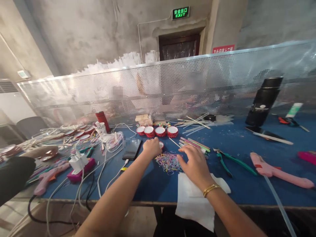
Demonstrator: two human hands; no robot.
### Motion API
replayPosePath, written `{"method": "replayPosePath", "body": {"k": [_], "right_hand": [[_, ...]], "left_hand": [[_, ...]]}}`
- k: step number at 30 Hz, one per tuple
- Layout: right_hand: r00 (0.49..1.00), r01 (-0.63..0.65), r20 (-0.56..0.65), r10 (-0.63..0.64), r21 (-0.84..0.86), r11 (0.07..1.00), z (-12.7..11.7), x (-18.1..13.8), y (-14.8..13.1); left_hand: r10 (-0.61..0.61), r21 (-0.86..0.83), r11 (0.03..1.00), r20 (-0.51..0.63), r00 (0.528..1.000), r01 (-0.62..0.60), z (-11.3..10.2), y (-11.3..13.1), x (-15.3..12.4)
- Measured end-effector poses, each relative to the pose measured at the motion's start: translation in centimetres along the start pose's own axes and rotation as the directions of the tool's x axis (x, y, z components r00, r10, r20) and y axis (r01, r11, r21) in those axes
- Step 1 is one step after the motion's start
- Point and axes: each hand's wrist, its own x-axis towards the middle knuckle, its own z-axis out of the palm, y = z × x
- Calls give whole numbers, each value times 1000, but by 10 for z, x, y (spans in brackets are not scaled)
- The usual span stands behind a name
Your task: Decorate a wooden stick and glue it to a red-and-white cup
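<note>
My left hand (151,148) is closed on a small round red piece with a white top (161,145), mostly hidden by the fingers. Behind it stands a row of similar red pieces (160,131) with white tops. My right hand (195,163) has its thumb and fingers apart, over the near ends of several coloured sticks (201,144). A thin pale stick (174,142) reaches toward its fingertips; whether they touch it I cannot make out. Between the hands lies a pile of small coloured bands (168,162). White cloth or paper (189,197) lies under my right wrist.
Teal-handled pliers (225,159) and a pink glue gun (274,169) lie right, with a black bottle (264,102) behind. Left are a phone (132,149), cables, a purple power strip (81,169) and another glue gun (50,177). A perforated screen (153,95) edges the table; a dark sleeve (14,177) shows left.
</note>
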Motion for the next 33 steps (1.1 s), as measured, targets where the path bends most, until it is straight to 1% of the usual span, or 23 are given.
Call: {"method": "replayPosePath", "body": {"k": [6, 9, 11, 14, 16, 18, 20, 22, 24, 25, 27, 29, 31, 33], "right_hand": [[1000, -19, 19, 19, 13, 1000, -3, 4, 3], [999, -33, 27, 32, 25, 999, -11, 18, 1], [996, -66, 64, 63, 41, 997, -17, 30, -5], [985, -140, 124, 123, 139, 980, -20, 48, -17], [972, -215, 150, 182, 246, 945, -14, 59, -24], [958, -280, 156, 240, 333, 900, 0, 70, -27], [958, -287, 123, 259, 369, 884, 18, 80, -26], [973, -232, 73, 220, 345, 910, 38, 87, -21], [986, -167, 26, 166, 253, 953, 55, 89, -14], [989, -148, 22, 147, 199, 969, 62, 88, -11], [990, -137, 52, 132, 108, 985, 71, 83, -6], [983, -153, 112, 146, 57, 987, 75, 76, -2], [971, -187, 161, 175, 59, 981, 76, 72, 2], [958, -238, 186, 216, 101, 966, 75, 72, 6]], "left_hand": [[-25, -64, 998, -39, 999, 23, 9, 4, -3], [-36, -108, 994, -58, 998, 30, 14, 2, -3], [-43, -131, 991, -61, 997, 34, 15, 1, -3], [-38, -148, 989, -61, 997, 29, 15, -2, -4], [-34, -165, 986, -67, 997, 22, 15, -3, -4], [-31, -183, 983, -88, 996, 14, 16, -3, -5], [-20, -189, 982, -135, 991, -6, 17, -3, -6], [5, -196, 980, -210, 978, -47, 18, -2, -6], [30, -227, 969, -290, 957, -99, 20, -1, -6], [38, -253, 959, -323, 946, -125, 20, -1, -6], [56, -310, 934, -369, 928, -180, 21, 0, -4], [113, -351, 897, -402, 909, -267, 21, 0, -1], [199, -374, 847, -434, 878, -377, 20, 2, 1], [265, -394, 793, -464, 845, -465, 20, 4, 2]]}}
